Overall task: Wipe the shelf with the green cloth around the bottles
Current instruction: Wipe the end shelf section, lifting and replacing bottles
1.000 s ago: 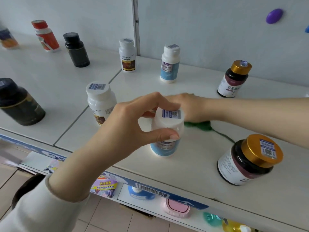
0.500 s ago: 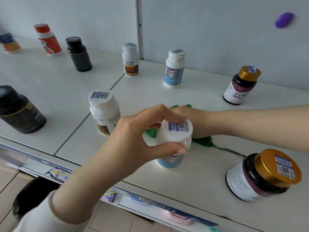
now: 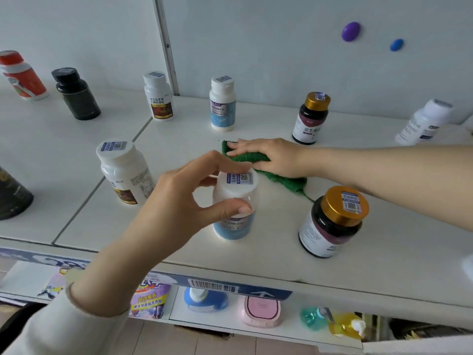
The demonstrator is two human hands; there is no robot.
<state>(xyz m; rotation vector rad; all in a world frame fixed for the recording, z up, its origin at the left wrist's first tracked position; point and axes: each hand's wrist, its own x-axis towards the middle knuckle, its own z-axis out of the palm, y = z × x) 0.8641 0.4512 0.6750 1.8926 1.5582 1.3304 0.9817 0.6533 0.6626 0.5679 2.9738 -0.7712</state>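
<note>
Right hand (image 3: 268, 156) lies flat, fingers spread and pressed down on the green cloth (image 3: 258, 162), which sits mid-shelf, behind the blue-label bottle (image 3: 234, 201) and left of the gold-cap jar (image 3: 332, 221). Left hand (image 3: 184, 201) pinches that blue-label bottle at its white cap, thumb in front, fingers curled over the back; can't tell if the base is lifted or standing on the shelf (image 3: 256, 254). The cloth looks like soft, nubby terry w/ a loose thread trailing toward the jar. It should be light, limp and likely to bunch if pushed from one edge, so a flat palm on top w/ even pressure is prob. the best hold; pinching a corner would only drag it. That thread could snag the jar base. The bottles look like light plastic, tall and narrow, so easy to tip; grip at the cap or shoulder, as the left hand does. The gold-cap jar looks heavier and glassy, so steer round it. The white bottle w/ brown label (image 3: 122, 172) stands apart to the left, clear of the cloth.
</note>
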